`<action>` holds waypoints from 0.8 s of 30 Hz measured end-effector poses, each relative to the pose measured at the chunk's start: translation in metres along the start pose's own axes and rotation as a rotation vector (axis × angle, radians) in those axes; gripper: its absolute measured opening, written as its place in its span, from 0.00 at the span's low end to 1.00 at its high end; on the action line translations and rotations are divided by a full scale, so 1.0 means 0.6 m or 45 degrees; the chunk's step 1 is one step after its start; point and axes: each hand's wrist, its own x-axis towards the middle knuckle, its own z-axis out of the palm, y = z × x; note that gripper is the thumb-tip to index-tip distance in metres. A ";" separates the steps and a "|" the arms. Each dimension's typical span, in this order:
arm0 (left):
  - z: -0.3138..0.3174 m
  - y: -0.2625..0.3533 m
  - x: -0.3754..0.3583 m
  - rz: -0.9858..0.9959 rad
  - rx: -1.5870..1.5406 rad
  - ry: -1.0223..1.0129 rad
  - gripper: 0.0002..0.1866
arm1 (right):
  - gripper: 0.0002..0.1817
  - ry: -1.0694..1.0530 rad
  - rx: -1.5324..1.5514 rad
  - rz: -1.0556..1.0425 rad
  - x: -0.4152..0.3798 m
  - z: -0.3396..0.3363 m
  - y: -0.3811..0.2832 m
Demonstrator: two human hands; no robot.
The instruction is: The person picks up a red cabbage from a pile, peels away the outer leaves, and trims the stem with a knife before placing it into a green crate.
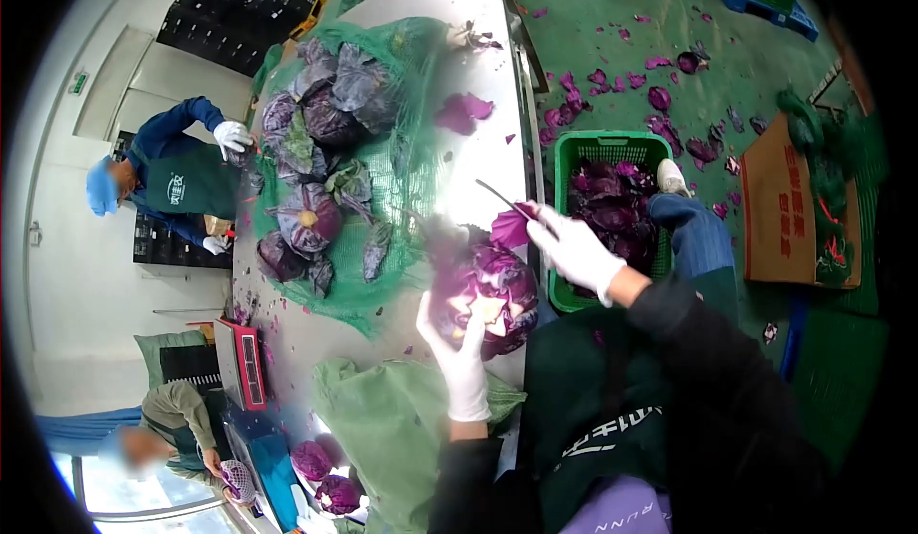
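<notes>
Left hand (453, 357) holds a purple cabbage (502, 293) — right hand (574, 252), a knife (500, 196).

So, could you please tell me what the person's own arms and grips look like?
White gloves cover the left grip and the right grip. Long black sleeves stop short of the gloves, so a bare strip shows between. I can make out no markings on either.
</notes>
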 end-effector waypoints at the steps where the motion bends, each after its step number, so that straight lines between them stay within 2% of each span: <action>1: -0.005 -0.003 -0.004 0.031 0.070 0.025 0.39 | 0.34 -0.051 -0.162 0.026 -0.028 -0.002 -0.033; 2: -0.005 -0.007 0.001 0.074 0.130 0.044 0.39 | 0.40 -0.167 -0.175 0.072 -0.053 -0.004 -0.067; 3: -0.011 -0.019 0.010 0.476 0.543 0.074 0.39 | 0.44 -0.197 -0.316 -0.064 -0.062 0.005 -0.086; 4: -0.016 -0.013 0.020 0.586 0.716 0.034 0.40 | 0.41 -0.121 -0.488 -0.260 -0.068 0.015 -0.085; 6: -0.009 0.036 0.043 0.674 0.603 -0.296 0.40 | 0.35 -0.169 -0.608 -0.223 -0.052 0.026 -0.072; 7: -0.015 0.034 0.047 0.581 0.709 -0.388 0.41 | 0.32 -0.093 -0.592 -0.310 -0.053 0.026 -0.074; 8: -0.015 0.030 0.052 0.636 0.723 -0.379 0.41 | 0.30 -0.024 -0.578 -0.397 -0.053 0.024 -0.076; 9: -0.016 0.025 0.055 0.684 0.742 -0.371 0.41 | 0.33 -0.041 -0.633 -0.448 -0.047 0.022 -0.066; 12: -0.015 0.041 0.044 0.685 0.823 -0.359 0.41 | 0.29 0.158 -0.661 -0.426 0.021 0.010 0.023; 14: -0.023 0.041 0.033 0.614 0.833 -0.322 0.41 | 0.25 0.086 -0.434 0.079 0.051 -0.035 0.063; 16: -0.031 0.033 0.032 0.571 0.890 -0.222 0.43 | 0.25 0.131 -0.415 0.178 0.028 -0.048 0.027; 17: -0.030 0.032 0.031 0.539 0.910 -0.187 0.44 | 0.25 0.241 -0.322 -0.015 0.013 -0.026 0.025; 18: -0.030 0.031 0.026 0.496 0.938 -0.163 0.44 | 0.25 0.044 -0.297 0.026 -0.009 -0.026 -0.008; 19: -0.019 0.033 0.027 0.541 1.077 -0.079 0.45 | 0.25 -0.013 -0.306 -0.136 -0.032 -0.013 -0.002; 20: -0.009 0.036 0.023 0.469 1.095 -0.034 0.43 | 0.26 -0.051 -0.315 -0.320 -0.053 -0.002 -0.010; 22: -0.005 0.025 0.030 0.576 1.030 -0.017 0.40 | 0.28 -0.198 -0.507 -0.226 -0.094 0.001 -0.051; 24: -0.009 0.003 0.038 0.442 0.713 -0.115 0.38 | 0.31 -0.179 -0.610 -0.313 -0.112 0.017 -0.043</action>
